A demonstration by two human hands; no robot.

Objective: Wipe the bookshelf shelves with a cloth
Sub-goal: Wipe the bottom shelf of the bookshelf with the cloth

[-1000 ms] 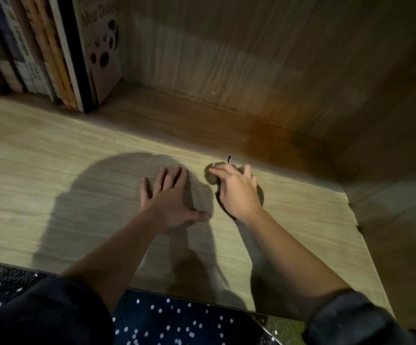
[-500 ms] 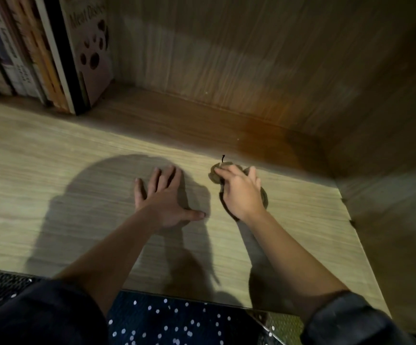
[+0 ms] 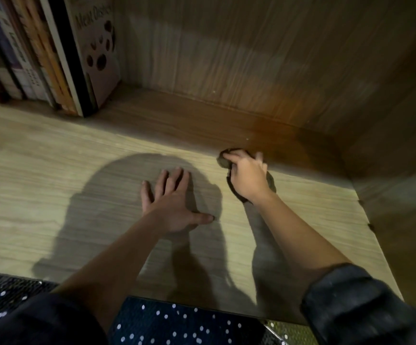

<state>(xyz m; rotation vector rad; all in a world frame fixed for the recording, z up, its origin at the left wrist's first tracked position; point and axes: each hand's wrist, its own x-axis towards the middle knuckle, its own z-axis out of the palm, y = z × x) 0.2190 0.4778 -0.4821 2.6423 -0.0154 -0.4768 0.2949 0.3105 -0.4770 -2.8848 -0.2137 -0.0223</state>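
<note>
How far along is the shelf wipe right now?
Done: no visibly wiped patch to judge by. In hand: the right hand grips the cloth on the shelf toward its back right corner; the left hand rests flat. Left: likely the stretch toward the books.

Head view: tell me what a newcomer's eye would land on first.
The right hand holds a dark cloth down on the shelf near its shadowed back right corner, while the left hand lies flat beside it, fingers spread. A large shadow falls on the pale wood around the left hand, and upright books stand at the far left back.
</note>
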